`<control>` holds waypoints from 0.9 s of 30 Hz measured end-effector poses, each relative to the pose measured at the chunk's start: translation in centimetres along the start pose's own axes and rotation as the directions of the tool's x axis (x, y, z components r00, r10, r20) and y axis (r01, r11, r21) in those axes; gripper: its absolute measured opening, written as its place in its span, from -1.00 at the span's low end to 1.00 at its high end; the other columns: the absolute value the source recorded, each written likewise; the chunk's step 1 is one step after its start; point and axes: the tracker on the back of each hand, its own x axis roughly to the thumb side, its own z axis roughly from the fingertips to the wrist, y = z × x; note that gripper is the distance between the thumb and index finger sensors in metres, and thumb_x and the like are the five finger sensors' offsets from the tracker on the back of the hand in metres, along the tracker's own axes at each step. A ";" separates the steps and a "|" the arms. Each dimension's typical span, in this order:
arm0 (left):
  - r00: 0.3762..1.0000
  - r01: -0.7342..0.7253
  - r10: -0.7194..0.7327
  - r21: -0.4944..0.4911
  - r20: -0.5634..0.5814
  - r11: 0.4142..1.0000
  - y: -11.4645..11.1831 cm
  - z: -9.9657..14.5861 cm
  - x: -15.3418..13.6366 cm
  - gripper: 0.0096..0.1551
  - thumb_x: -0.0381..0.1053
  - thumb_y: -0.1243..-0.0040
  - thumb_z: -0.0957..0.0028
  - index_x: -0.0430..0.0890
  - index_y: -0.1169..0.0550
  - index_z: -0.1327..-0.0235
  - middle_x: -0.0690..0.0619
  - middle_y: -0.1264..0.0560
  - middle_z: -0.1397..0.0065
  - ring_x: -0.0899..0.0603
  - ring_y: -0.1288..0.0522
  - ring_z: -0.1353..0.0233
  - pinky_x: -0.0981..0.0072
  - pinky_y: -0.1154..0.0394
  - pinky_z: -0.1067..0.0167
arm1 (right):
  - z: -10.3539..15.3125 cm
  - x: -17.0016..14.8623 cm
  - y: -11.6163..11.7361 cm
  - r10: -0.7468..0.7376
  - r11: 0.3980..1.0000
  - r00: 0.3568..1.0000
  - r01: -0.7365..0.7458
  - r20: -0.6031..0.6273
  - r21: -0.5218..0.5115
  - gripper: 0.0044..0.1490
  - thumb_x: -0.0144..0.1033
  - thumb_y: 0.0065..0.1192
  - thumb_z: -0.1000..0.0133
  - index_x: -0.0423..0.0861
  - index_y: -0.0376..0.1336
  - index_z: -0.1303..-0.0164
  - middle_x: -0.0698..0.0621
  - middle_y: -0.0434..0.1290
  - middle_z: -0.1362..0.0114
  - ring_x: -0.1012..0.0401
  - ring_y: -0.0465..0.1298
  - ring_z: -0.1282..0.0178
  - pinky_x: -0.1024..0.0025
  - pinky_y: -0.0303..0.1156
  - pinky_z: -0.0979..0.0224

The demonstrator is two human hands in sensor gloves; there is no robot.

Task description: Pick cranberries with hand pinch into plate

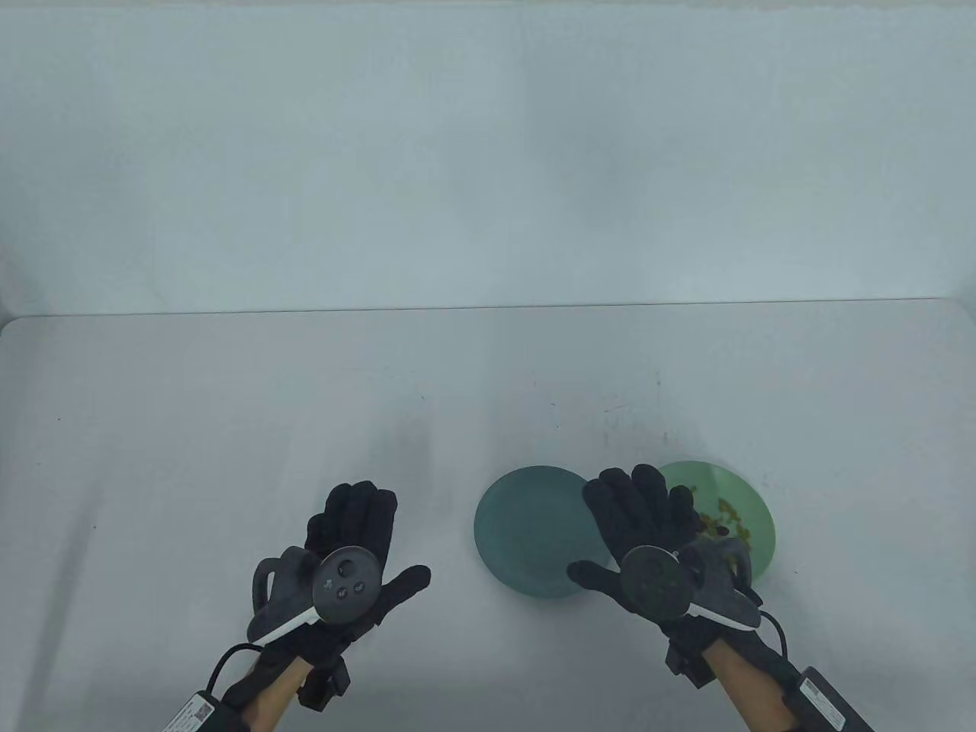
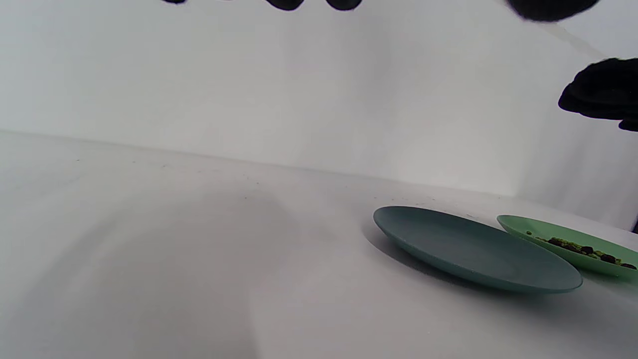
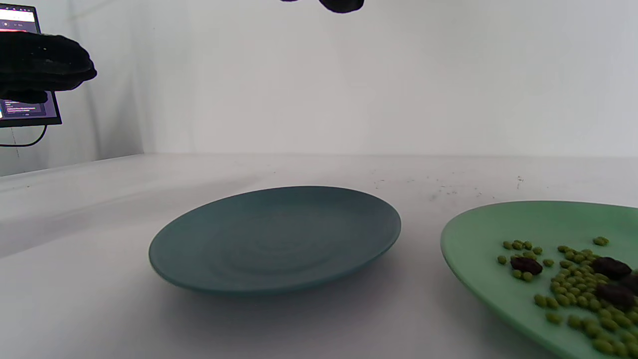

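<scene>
A dark teal plate [image 1: 526,534] lies bare on the table; it also shows in the left wrist view [image 2: 473,249] and the right wrist view [image 3: 274,239]. To its right a light green plate [image 1: 751,496] holds green peas and dark cranberries [image 3: 526,265]. My right hand [image 1: 640,518] hovers flat with fingers spread, over the gap between the two plates, holding nothing. My left hand [image 1: 358,526] hovers flat with fingers spread over the table left of the teal plate, holding nothing.
The white table's far edge [image 1: 488,309] meets a white backdrop. A monitor [image 3: 25,75] stands off to the left in the right wrist view.
</scene>
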 end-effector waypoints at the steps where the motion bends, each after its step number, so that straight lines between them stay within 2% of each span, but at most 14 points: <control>1: 1.000 -0.001 0.001 -0.001 -0.002 1.000 0.0 0.0 0.0 0.17 0.46 0.19 -0.15 -0.28 0.13 -0.71 -0.39 0.20 -0.72 -0.58 0.19 -0.67 -0.46 0.04 -0.48 | 0.0 0.0 0.0 0.002 1.000 1.000 -0.002 0.000 0.004 0.23 0.51 -0.35 -0.09 -0.07 -0.24 -0.82 -0.16 -0.13 -0.88 -0.32 -0.12 -0.81 -0.44 -0.15 -0.61; 20: 1.000 0.004 -0.004 -0.022 -0.007 1.000 -0.3 -0.1 0.1 0.15 0.45 0.18 -0.16 -0.27 0.11 -0.72 -0.39 0.17 -0.73 -0.57 0.17 -0.67 -0.47 0.01 -0.48 | -0.2 0.2 0.3 -0.005 1.000 1.000 0.005 0.004 0.030 0.22 0.50 -0.34 -0.10 -0.07 -0.21 -0.82 -0.17 -0.11 -0.88 -0.32 -0.08 -0.81 -0.43 -0.13 -0.61; 27: 1.000 0.008 -0.008 -0.026 -0.008 1.000 -0.4 -0.1 0.1 0.15 0.44 0.17 -0.16 -0.28 0.11 -0.72 -0.39 0.16 -0.73 -0.58 0.16 -0.67 -0.47 -0.01 -0.47 | -0.2 0.2 -0.3 0.003 1.000 1.000 -0.003 -0.004 0.013 0.21 0.50 -0.34 -0.10 -0.07 -0.20 -0.82 -0.17 -0.09 -0.88 -0.32 -0.04 -0.81 -0.43 -0.10 -0.61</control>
